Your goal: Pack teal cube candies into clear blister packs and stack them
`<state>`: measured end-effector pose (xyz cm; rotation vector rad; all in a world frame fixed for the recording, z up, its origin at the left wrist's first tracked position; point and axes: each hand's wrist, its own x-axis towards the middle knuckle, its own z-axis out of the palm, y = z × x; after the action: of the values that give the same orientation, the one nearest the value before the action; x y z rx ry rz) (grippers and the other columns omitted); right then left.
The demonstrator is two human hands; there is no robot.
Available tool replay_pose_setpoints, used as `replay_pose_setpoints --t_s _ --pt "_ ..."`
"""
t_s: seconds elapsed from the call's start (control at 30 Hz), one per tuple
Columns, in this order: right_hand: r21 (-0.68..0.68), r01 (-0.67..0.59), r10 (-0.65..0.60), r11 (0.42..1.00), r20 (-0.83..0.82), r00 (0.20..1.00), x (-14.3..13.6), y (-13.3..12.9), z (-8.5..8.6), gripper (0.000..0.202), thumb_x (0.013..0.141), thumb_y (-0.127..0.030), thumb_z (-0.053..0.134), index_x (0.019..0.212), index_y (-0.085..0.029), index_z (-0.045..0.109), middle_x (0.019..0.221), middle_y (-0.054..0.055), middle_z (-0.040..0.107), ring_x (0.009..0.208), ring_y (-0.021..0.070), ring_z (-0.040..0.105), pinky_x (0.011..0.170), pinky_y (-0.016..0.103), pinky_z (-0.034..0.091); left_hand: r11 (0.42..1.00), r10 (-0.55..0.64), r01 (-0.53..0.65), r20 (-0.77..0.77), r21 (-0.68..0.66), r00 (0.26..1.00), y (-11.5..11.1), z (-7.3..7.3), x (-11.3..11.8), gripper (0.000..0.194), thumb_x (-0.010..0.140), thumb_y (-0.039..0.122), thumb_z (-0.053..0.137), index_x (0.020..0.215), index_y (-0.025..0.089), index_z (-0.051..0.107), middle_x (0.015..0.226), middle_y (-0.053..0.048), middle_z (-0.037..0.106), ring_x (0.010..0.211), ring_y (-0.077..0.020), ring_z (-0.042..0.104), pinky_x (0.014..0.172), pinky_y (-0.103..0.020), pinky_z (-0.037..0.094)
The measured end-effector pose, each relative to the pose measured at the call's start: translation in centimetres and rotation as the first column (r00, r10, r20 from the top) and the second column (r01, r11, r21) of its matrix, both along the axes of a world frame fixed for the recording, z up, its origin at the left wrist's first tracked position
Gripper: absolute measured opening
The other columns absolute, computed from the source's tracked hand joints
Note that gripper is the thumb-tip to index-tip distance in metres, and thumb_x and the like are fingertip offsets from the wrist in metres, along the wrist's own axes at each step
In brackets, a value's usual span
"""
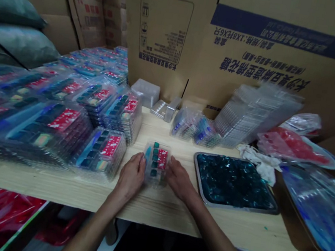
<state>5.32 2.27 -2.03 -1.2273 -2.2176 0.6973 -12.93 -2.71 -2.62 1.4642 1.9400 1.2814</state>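
Observation:
A clear plastic box (pixel 153 173) lies on the wooden table in front of me, between my two hands. Inside it I see a column of dark green pieces, a red packet with white marks and a light blue strip. My left hand (pixel 131 176) presses against its left side, fingers together. Against the right side rests my right hand (pixel 179 180), its fingers also together. To the left of my left hand stands a short stack of similar filled boxes (pixel 100 155). A metal tray (pixel 198 182) of dark green shiny pieces sits right of my right hand.
Tall stacks of filled boxes (pixel 61 125) crowd the left. Behind stand clear empty trays (pixel 239 116), small clear packs (pixel 187 122) and a large carton (pixel 201 41). At right are a white cloth (pixel 261 160), a red-filled bag (pixel 298 147) and a box of blue packets (pixel 321 207).

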Motion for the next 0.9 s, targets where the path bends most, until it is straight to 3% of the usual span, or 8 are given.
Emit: replay_pose_setpoints --t_s 0.13,0.27,0.4,0.5,0.67,0.8,0.9 --pt "-0.073 0.115 -0.113 0.991 0.040 0.993 -1.6 -1.6 0.2 0.037 0.097 -0.023 0.037 0.131 -0.013 0.049 0.122 0.016 0.063 0.111 0.0253 0.059 0.095 0.037 0.045 0.998 0.025 -0.032 -0.139 -0.045 0.990 0.0 0.2 0.2 0.041 0.094 0.025 0.041 0.129 0.011 0.060 0.125 -0.018 0.066 0.114 -0.0269 0.064 0.102 -0.043 0.047" --pt "-0.154 0.210 -0.173 0.966 0.223 0.959 -2.2 -2.2 1.6 0.032 0.089 -0.017 0.044 0.119 -0.013 0.055 0.110 0.014 0.067 0.099 0.0249 0.063 0.086 0.033 0.044 0.983 -0.011 -0.043 -0.291 -0.180 0.957 0.9 1.4 0.2 0.039 0.096 0.020 0.038 0.125 0.009 0.061 0.121 -0.019 0.068 0.107 -0.0261 0.067 0.096 -0.039 0.049" --pt "-0.150 0.257 -0.209 0.955 0.278 0.938 -2.1 -2.2 1.7 0.027 0.089 -0.015 0.043 0.110 -0.013 0.059 0.106 0.013 0.067 0.097 0.0238 0.063 0.084 0.031 0.042 0.973 -0.017 -0.081 -0.415 -0.218 0.910 1.5 1.7 0.4 0.034 0.094 0.018 0.041 0.119 0.010 0.063 0.114 -0.017 0.069 0.101 -0.0252 0.068 0.092 -0.037 0.050" --pt "-0.133 0.267 -0.233 0.954 0.226 0.946 -2.1 -2.1 1.4 0.027 0.089 -0.013 0.042 0.109 -0.013 0.060 0.107 0.012 0.066 0.099 0.0226 0.062 0.086 0.030 0.043 0.980 -0.005 -0.076 -0.404 -0.185 0.915 1.6 1.3 0.2 0.030 0.092 0.016 0.043 0.109 0.012 0.067 0.107 -0.015 0.070 0.101 -0.0246 0.066 0.093 -0.037 0.049" --pt "-0.102 0.274 -0.273 0.956 0.029 0.962 -2.2 -2.0 0.2 0.032 0.083 -0.009 0.045 0.110 -0.014 0.062 0.111 0.011 0.065 0.106 0.0228 0.060 0.093 0.031 0.044 0.998 0.051 -0.061 -0.256 -0.030 0.965 1.2 0.6 0.0 0.026 0.088 0.020 0.048 0.103 0.014 0.068 0.110 -0.013 0.067 0.106 -0.0239 0.062 0.098 -0.039 0.048" --pt "-0.186 0.352 -0.368 0.917 -0.058 0.928 -2.5 -1.9 -1.3 0.039 0.083 -0.012 0.046 0.120 -0.015 0.058 0.110 0.011 0.065 0.099 0.0224 0.062 0.089 0.033 0.048 0.987 0.135 -0.152 -0.258 -0.048 0.957 1.2 0.1 1.0 0.036 0.088 0.022 0.049 0.120 0.010 0.060 0.112 -0.015 0.064 0.107 -0.0262 0.061 0.097 -0.042 0.048" --pt "-0.160 0.350 -0.365 0.923 -0.068 0.929 -2.7 -1.8 -2.0 0.033 0.083 -0.010 0.044 0.110 -0.014 0.062 0.104 0.012 0.063 0.099 0.0233 0.061 0.090 0.034 0.048 0.977 0.167 -0.198 -0.304 -0.074 0.938 1.4 -0.3 1.5 0.035 0.089 0.022 0.047 0.118 0.009 0.062 0.108 -0.016 0.062 0.104 -0.0270 0.061 0.093 -0.042 0.049"
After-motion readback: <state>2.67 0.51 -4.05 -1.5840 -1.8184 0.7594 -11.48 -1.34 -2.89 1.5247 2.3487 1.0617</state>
